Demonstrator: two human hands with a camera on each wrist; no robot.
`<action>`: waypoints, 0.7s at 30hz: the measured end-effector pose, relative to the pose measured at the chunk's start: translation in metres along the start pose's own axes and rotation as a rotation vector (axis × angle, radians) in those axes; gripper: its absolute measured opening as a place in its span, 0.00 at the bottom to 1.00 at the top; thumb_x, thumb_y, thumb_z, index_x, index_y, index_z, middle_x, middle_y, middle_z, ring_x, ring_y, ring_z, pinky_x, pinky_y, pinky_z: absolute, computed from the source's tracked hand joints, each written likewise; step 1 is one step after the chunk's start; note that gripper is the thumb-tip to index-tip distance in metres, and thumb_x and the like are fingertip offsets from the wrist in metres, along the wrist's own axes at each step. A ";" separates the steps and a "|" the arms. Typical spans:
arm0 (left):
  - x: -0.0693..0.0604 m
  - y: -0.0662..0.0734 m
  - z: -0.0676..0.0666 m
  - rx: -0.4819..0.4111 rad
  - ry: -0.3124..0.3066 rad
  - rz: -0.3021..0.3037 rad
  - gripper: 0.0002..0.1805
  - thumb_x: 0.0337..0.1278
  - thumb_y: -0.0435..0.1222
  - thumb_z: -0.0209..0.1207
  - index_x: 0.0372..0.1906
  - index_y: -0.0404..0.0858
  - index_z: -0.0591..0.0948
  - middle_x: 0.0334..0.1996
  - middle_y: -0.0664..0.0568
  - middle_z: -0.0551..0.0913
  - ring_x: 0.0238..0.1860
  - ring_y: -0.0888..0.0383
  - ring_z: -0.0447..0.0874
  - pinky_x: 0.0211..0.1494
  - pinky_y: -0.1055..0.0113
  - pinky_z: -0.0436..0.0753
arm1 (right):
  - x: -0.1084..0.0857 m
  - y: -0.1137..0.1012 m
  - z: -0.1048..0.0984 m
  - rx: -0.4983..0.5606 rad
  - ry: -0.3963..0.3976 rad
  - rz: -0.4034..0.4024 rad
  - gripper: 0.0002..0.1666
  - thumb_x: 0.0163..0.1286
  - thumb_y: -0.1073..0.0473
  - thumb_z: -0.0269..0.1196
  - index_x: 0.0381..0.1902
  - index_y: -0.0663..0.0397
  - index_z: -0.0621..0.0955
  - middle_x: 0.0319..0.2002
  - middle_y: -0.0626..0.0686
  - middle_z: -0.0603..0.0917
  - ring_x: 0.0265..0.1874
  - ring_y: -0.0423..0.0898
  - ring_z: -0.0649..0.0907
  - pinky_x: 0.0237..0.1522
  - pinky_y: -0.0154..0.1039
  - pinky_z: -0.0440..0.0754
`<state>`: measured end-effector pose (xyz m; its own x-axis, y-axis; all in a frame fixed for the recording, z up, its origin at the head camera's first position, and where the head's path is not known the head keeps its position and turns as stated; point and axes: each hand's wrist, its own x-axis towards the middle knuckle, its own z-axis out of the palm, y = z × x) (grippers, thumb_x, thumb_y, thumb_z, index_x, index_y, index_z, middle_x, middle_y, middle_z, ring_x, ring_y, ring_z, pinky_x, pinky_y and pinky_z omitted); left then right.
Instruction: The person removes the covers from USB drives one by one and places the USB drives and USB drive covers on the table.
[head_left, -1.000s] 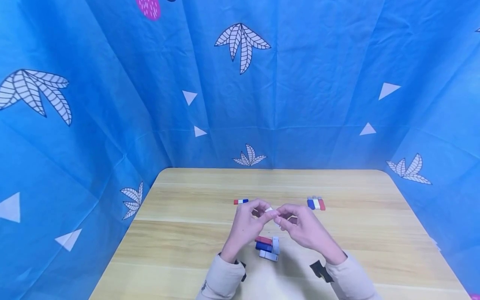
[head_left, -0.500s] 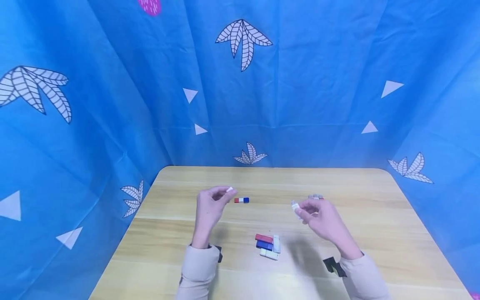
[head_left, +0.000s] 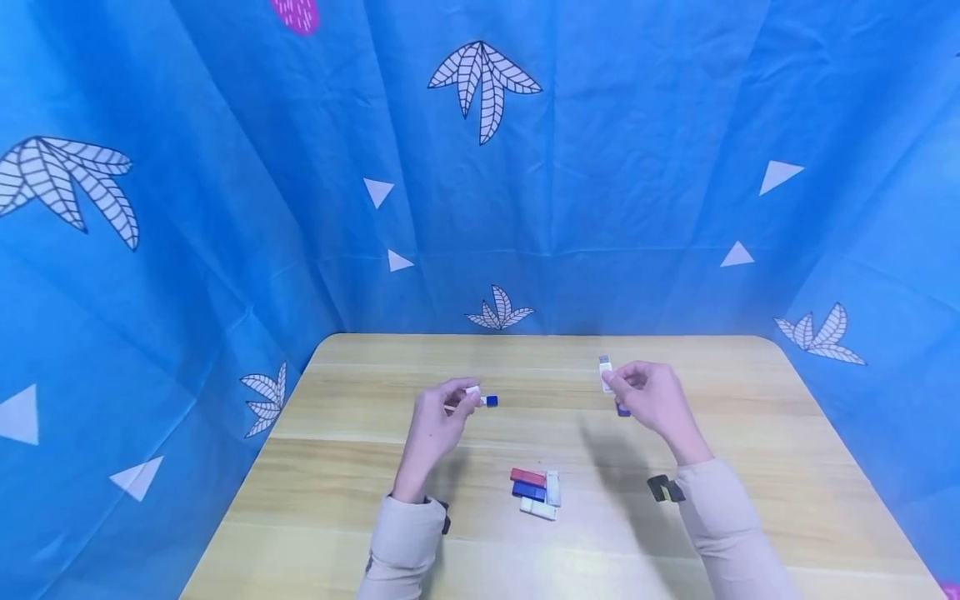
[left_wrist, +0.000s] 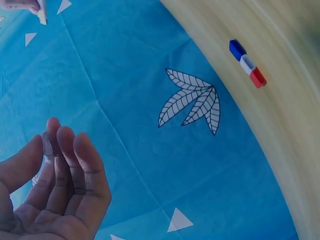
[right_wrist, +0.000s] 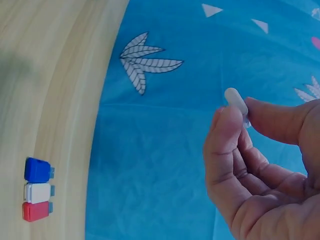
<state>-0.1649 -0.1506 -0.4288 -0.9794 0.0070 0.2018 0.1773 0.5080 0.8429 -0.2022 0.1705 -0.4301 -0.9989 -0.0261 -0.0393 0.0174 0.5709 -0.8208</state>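
My left hand [head_left: 437, 425] pinches a small white cap [head_left: 472, 390] between thumb and fingertips, above a row of caps [left_wrist: 247, 65] in red, white and blue. In the head view that hand covers the row's red end. My right hand [head_left: 658, 404] pinches a white USB flash drive [head_left: 605, 377], its metal plug bare and pointing away from me. Beneath and beside it lie uncapped flash drives, a blue one [right_wrist: 37, 170], a white one [right_wrist: 37, 192] and a red one [right_wrist: 36, 211], side by side. The right hand mostly hides them in the head view.
Nearer on the wooden table [head_left: 300, 492] lies a group of capped flash drives: a red one [head_left: 528, 477], a blue one [head_left: 529, 492] and two white ones, one upright in view [head_left: 553, 487], one below [head_left: 538, 508]. Blue cloth [head_left: 630, 150] hangs behind and beside the table.
The hands were together at the white flash drive, then parted with the cap in the left and the drive in the right. The right hand has since moved farther back, the left slightly right.
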 end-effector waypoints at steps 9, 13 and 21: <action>-0.002 0.002 0.003 -0.031 -0.020 -0.020 0.11 0.68 0.36 0.62 0.52 0.41 0.86 0.32 0.49 0.85 0.34 0.59 0.82 0.39 0.70 0.84 | 0.017 0.005 0.000 -0.021 0.031 -0.002 0.21 0.74 0.47 0.62 0.44 0.63 0.83 0.36 0.60 0.89 0.31 0.50 0.87 0.30 0.37 0.81; -0.004 0.001 0.003 -0.061 -0.042 -0.010 0.10 0.68 0.34 0.61 0.50 0.42 0.84 0.29 0.49 0.85 0.28 0.59 0.81 0.32 0.70 0.83 | 0.024 0.010 0.000 -0.015 0.025 0.033 0.22 0.74 0.46 0.62 0.46 0.62 0.83 0.41 0.64 0.88 0.27 0.48 0.86 0.21 0.41 0.81; -0.007 -0.002 0.004 -0.078 -0.055 0.002 0.05 0.67 0.38 0.63 0.44 0.43 0.83 0.29 0.51 0.85 0.28 0.59 0.81 0.33 0.70 0.82 | 0.038 0.027 0.005 -0.032 0.016 0.097 0.21 0.74 0.47 0.62 0.47 0.62 0.84 0.46 0.67 0.87 0.18 0.42 0.79 0.13 0.37 0.75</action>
<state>-0.1586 -0.1482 -0.4343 -0.9825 0.0558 0.1777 0.1839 0.4395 0.8792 -0.2395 0.1806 -0.4571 -0.9932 0.0436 -0.1082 0.1128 0.5960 -0.7950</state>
